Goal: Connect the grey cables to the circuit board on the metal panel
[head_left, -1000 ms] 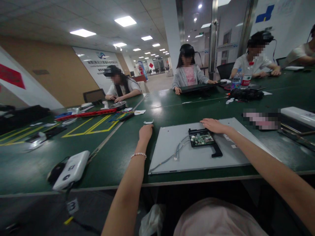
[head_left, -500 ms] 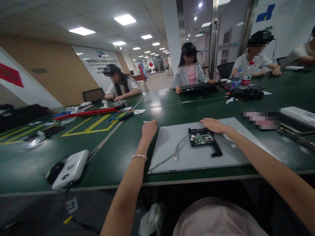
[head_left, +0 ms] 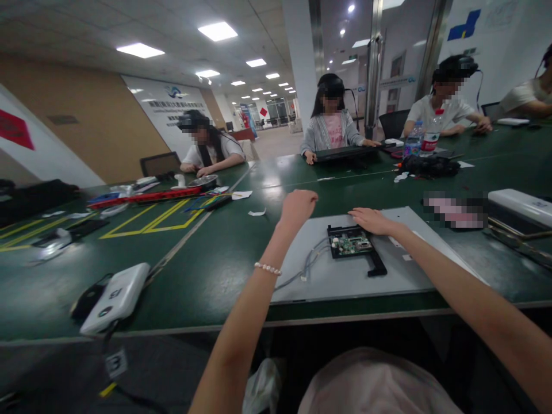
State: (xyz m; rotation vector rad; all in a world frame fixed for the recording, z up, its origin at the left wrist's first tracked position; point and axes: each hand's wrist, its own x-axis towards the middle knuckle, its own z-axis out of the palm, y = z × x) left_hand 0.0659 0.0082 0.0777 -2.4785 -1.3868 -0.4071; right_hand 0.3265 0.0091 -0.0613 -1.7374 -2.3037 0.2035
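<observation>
A flat grey metal panel [head_left: 345, 276] lies on the green table [head_left: 207, 270] in front of me. A green circuit board in a black bracket [head_left: 351, 242] sits on its middle, with grey cables [head_left: 308, 264] trailing to the left. My right hand [head_left: 371, 220] rests flat on the panel's far part, fingers stretched, touching the bracket's far edge. My left hand [head_left: 297, 206] is lifted above the panel's far left corner, fingers curled into a fist; whether anything is in it is hidden. A bead bracelet circles my left wrist.
A white device with a black cable [head_left: 114, 298] lies near the left front edge. A small white scrap [head_left: 257, 213] lies beyond the panel. A white box [head_left: 520, 206] sits at right. Several other people work at the table's far side, near bottles [head_left: 425, 138] and a red strip [head_left: 144, 198].
My left hand has lifted off the table by the white scrap and moved right, over the panel's far left corner. My right hand has stayed put.
</observation>
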